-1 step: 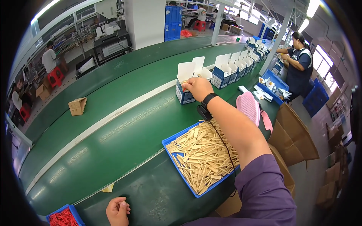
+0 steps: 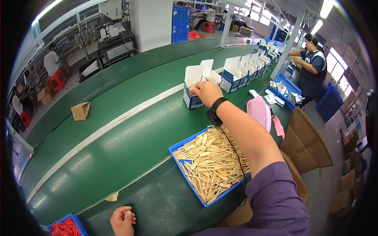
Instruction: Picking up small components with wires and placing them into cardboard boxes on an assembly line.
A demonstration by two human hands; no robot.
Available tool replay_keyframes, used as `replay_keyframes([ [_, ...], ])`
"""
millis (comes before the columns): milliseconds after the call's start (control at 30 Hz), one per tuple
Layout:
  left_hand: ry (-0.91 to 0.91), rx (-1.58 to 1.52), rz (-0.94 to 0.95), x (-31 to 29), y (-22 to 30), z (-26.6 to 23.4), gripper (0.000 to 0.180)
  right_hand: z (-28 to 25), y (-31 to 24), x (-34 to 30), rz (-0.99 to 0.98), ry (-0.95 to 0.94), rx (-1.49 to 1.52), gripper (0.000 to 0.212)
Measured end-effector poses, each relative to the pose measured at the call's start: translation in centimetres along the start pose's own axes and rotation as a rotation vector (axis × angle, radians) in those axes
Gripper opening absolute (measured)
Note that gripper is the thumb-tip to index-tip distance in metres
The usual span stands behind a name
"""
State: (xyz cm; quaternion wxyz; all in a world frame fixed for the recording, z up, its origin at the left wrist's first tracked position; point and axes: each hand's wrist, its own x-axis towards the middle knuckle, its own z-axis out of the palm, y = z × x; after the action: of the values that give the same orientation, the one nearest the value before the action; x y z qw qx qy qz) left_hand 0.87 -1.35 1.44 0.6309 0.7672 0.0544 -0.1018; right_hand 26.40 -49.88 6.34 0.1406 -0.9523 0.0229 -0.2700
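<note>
My right hand [image 2: 208,93] reaches over the opening of a blue-and-white carton [image 2: 193,97] on the green belt. Its fingers are pinched together at the carton's near corner. A bit of orange or red shows by the fingertips, but what they hold is hidden. A dark band circles the wrist, and a black cord trails from the small device [image 2: 214,118] there. Below that forearm lies a blue tray [image 2: 206,203] heaped with small flat wooden sticks [image 2: 208,165]. At the lower edge my left hand [image 2: 123,221] rests loosely curled on the dark green surface, with nothing visible in it.
More open cartons [image 2: 232,80] line the belt to the right. A blue bin [image 2: 72,215] of red sticks stands lower left. A folded brown carton piece [image 2: 80,111] lies on the belt. A pink bag [image 2: 259,112] and a brown box [image 2: 305,141] are right. A co-worker [image 2: 314,65] stands beyond.
</note>
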Motion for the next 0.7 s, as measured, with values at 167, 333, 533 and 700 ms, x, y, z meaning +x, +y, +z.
replay_keyframes([
  [167,0.041,-0.015,0.011,0.7,-1.2,0.1,0.015,-0.2,-0.7,1.6,-0.075,-0.098,-0.086,0.030],
  [333,0.051,-0.055,0.000,0.7,-1.5,0.0,0.013,-0.2,-1.0,2.2,-0.014,-0.180,-0.125,0.028],
  [533,0.032,-0.077,0.014,-0.1,-1.9,-0.3,0.014,-0.2,-1.6,1.6,-0.034,-0.245,-0.160,0.024],
  [700,0.006,-0.036,0.000,0.1,-2.1,-0.2,0.015,2.3,-1.1,3.5,0.029,-0.431,-0.313,0.019],
])
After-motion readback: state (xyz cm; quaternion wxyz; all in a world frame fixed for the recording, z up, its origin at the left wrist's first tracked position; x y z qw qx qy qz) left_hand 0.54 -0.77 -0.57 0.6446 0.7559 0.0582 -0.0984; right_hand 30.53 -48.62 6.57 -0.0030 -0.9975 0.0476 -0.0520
